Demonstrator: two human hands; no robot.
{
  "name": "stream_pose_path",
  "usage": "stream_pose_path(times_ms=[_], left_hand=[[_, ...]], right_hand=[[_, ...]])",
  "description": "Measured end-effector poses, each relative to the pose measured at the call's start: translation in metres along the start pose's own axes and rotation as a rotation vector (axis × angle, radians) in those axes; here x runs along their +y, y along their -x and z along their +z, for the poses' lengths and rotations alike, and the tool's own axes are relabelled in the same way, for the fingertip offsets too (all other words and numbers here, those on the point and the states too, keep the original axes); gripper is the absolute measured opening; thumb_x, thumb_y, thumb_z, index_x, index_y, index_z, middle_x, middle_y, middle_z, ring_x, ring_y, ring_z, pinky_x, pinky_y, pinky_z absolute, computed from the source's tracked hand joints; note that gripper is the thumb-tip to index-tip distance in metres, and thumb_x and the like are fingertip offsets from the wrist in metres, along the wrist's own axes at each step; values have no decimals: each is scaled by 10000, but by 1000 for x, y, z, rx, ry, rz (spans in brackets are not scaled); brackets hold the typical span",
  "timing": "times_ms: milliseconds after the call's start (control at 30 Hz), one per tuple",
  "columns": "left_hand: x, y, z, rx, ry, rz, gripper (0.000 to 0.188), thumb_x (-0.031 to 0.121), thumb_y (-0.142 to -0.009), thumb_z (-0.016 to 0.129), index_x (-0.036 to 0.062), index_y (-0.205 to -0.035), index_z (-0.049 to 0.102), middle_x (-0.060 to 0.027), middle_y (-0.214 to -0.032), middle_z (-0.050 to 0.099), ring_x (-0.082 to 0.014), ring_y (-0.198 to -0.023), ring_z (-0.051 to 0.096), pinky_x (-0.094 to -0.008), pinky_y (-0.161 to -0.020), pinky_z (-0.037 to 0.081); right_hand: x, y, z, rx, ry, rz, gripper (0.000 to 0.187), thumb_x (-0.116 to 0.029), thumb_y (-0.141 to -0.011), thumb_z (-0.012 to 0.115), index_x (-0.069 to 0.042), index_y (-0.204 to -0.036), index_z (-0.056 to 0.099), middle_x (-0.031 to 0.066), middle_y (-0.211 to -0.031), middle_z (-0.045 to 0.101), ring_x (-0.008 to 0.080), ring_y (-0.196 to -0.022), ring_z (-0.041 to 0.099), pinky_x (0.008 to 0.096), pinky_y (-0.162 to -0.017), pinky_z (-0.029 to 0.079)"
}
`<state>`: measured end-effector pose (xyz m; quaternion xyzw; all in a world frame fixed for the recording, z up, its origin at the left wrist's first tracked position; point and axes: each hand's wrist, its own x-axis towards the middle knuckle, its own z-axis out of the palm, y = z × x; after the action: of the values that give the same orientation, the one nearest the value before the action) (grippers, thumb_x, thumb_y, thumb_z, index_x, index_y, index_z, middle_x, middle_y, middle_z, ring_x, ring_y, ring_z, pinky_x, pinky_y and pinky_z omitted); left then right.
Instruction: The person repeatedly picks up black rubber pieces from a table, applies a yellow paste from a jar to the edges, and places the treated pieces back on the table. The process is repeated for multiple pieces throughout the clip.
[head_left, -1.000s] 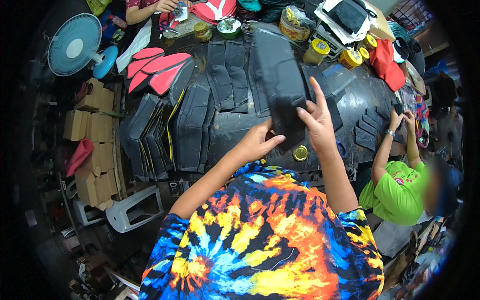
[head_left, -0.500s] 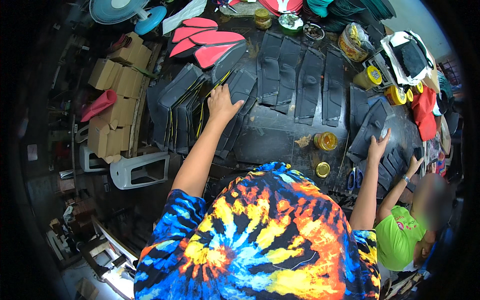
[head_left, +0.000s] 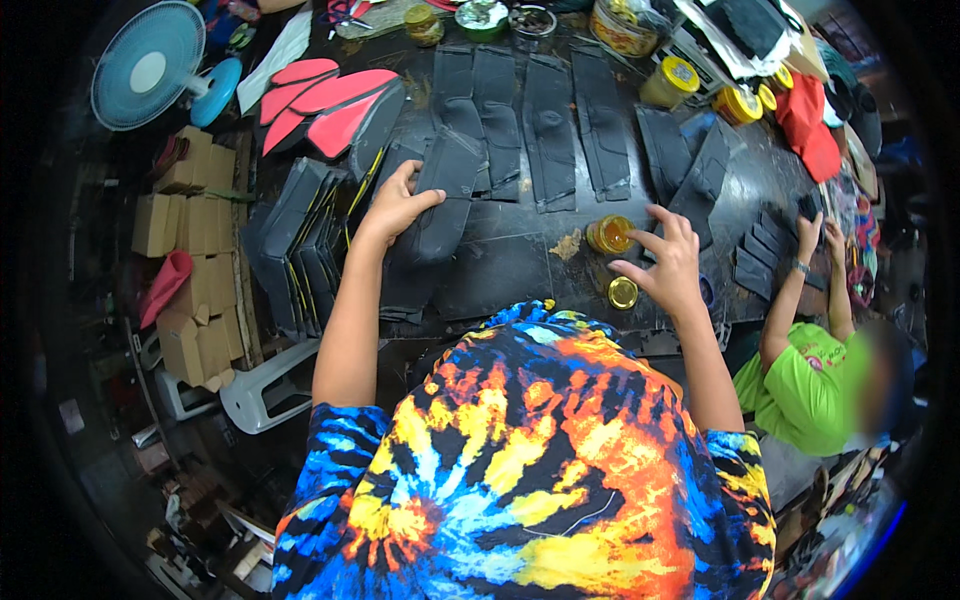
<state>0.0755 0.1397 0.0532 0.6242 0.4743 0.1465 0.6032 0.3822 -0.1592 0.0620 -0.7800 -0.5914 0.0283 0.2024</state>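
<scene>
My left hand (head_left: pixel 400 208) is closed on the edge of a flat black panel (head_left: pixel 447 180), thumb on top. The panel is raised over other black pieces, beside a fanned stack of black panels with yellow edges (head_left: pixel 318 235). My right hand (head_left: pixel 668 258) has its fingers apart and nothing in its grasp. Its fingertips are close to an open glass jar of amber stuff (head_left: pixel 608 235); whether they touch it I cannot tell. A gold jar lid (head_left: pixel 621 292) lies just below the jar. Beyond my hands, several long black panels (head_left: pixel 550 135) lie in a row.
Red-faced black pieces (head_left: pixel 335 105) lie at the back left. Black pieces (head_left: pixel 690 165) overlap at the right, near yellow-lidded jars (head_left: pixel 670 82). A co-worker in green (head_left: pixel 800 385) handles a small black piece. Cardboard boxes (head_left: pixel 200 260) and a grey stool (head_left: pixel 265 390) stand left.
My left hand has taken hold of a black panel and raised it from the pile. My right hand has left the black pieces at the right and moved left to the amber jar.
</scene>
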Motion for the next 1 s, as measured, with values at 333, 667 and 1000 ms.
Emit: stream_pose_path(times_ms=[333,667,1000], left_hand=[[49,48,50,-348,252,-35,477,151,-950,709,-16,-1377,577,-67,-1219,691,-135,-1095,648,-299,-958,529],[57,49,63,-544,249,93,567,137,-932,725,-2,-1443,524,-71,-1232,677,-118,-1052,649,-276,-906,548],[81,69,73,-855,244,26,532,191,-938,731,-2,-1404,563,-45,-1188,684,-84,-1020,633,-257,-905,526]], right_hand=[[3,-19,23,-134,78,-54,502,-409,-655,902,-141,-1069,806,104,-1501,508,326,-1312,497,468,-1047,386],[-6,28,3,10,132,11,456,-240,-686,885,-152,-1120,776,98,-1382,623,332,-1298,532,494,-1073,380],[-89,-34,-63,-60,-902,-18,359,42,-941,568,-60,-1238,742,57,-1074,579,158,-1019,567,256,-893,437]])
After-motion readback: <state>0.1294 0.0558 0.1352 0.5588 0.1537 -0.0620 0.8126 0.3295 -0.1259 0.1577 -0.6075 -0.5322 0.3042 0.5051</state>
